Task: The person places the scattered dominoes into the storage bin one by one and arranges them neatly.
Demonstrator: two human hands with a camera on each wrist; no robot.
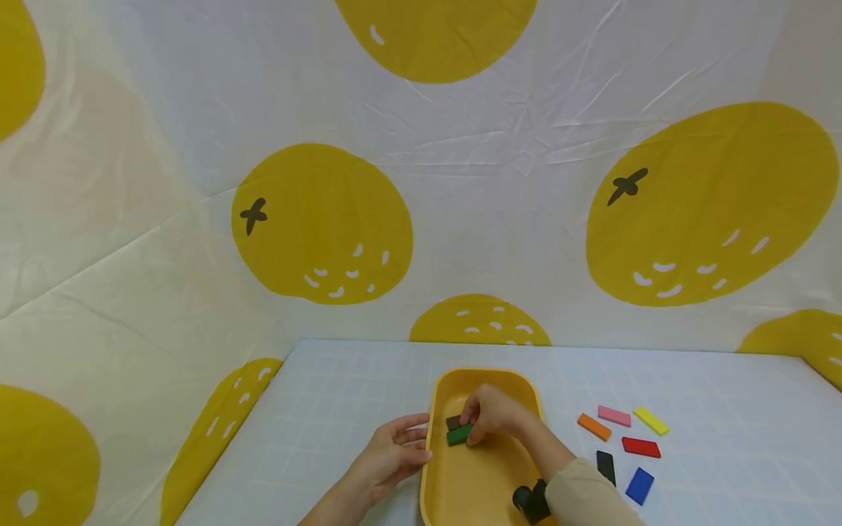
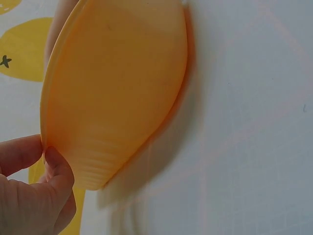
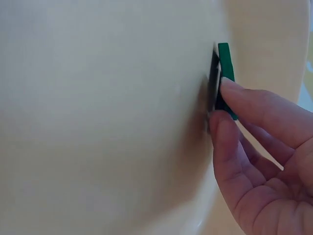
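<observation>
R hand (image 1: 490, 413) fingers pinch green block (image 1: 457, 437) in tray (image 1: 460, 486), approx 10 o'clock; brown block (image 1: 452, 422) beside it at 12. L hand (image 1: 393, 454) fingers pinch rim (image 2: 43, 93), 9 o'clock: brace tray; green pinch light, don't bump brown.

Beyond and above the grip, an upright white cloth backdrop (image 1: 500, 256), creased in places and printed with big rounded mustard-yellow fruits (image 1: 713, 204), black cross-shaped stem marks (image 1: 253, 214) and short curved white dashes (image 1: 669, 291). To the left of the grip, a cream-tinted cloth side wall (image 1: 118, 256) with similar fruits. Beneath and around the grip, a flat, faintly gridded white tabletop (image 1: 355, 380). Soft light, warmer left of the grip.
</observation>
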